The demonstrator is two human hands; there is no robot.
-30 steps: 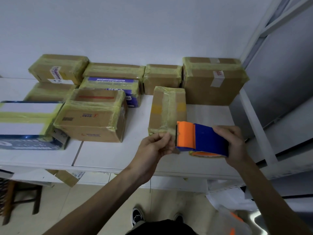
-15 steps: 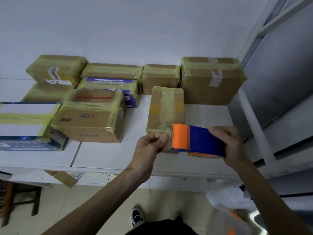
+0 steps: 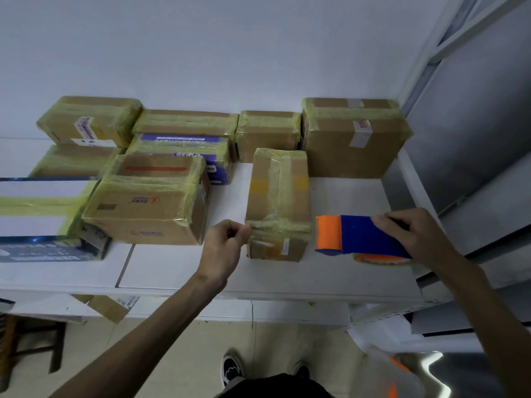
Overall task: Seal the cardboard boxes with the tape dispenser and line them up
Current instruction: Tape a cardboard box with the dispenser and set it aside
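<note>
Beside small box (image 3: 277, 196), tape dispenser (image 3: 359, 235) now pulled rightward, right hand (image 3: 413, 234) gripping it; left hand (image 3: 227, 239) pinching tape (image 3: 275, 225)

Plain white wall (image 3: 230, 53), white tabletop (image 3: 172, 271), beige floor (image 3: 178, 366), wooden stool (image 3: 31, 340) left.

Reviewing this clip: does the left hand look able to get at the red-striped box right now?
Probably yes: the left hand is just right of the red-striped box, with only table between, but its fingers pinch tape on the narrow box.

Open table (image 3: 178, 268) gap btwn narrow box (image 3: 278, 191) & printed box (image 3: 149, 208).
</note>
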